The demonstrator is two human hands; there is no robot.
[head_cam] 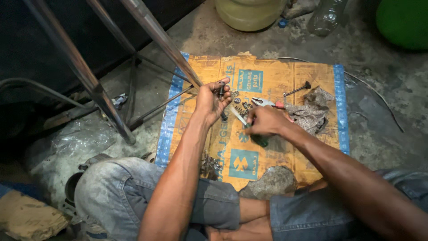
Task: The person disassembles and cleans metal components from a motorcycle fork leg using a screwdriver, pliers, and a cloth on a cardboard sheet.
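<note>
I sit cross-legged over a yellow and blue woven sack (285, 76) spread on the floor. My left hand (211, 101) is raised and pinches a small dark metal part (221, 90) between thumb and fingers. My right hand (264, 121) grips a screwdriver with a green handle (260, 141); its pale shaft (238, 115) points up-left toward the part. Small springs and bits (243, 107) lie on the sack just beyond both hands.
Pliers (266, 102), an engine valve (298, 89) and a dirty rag (312, 111) lie on the sack at right. A stone (269, 182) weighs its near edge. Metal stand legs (93, 85) rise at left. A yellowish container (249, 13) and green tub (403, 22) stand behind.
</note>
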